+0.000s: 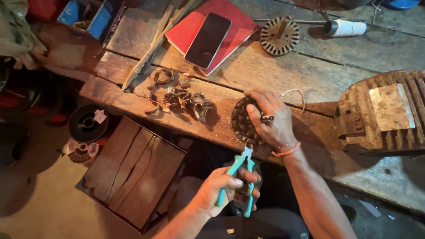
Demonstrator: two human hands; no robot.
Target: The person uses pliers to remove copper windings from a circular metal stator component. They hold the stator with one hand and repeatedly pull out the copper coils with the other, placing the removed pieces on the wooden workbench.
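My right hand [270, 124] lay clamped over the stator core [245, 127], fingers curled about its rim; the core sat at the near edge of the wooden bench [277, 69], its toothed face partly hidden beneath my palm, so I could not tell which way its bore faced. My left hand [220, 188] was closed round the teal handles of the cutting pliers [239, 183]; their long axis ran from the handles, below the bench edge, up to the nose, which pointed at the core's near rim and stood just beside it; whether it touched, I could not tell. Left of the core lay a heap of stripped copper windings [185, 101]; beyond the core, a dark phone [208, 40] rested on a red notebook [232, 18]; a second toothed core [279, 35] lay further back; right of the core stood a rusty finned motor housing [391, 111].
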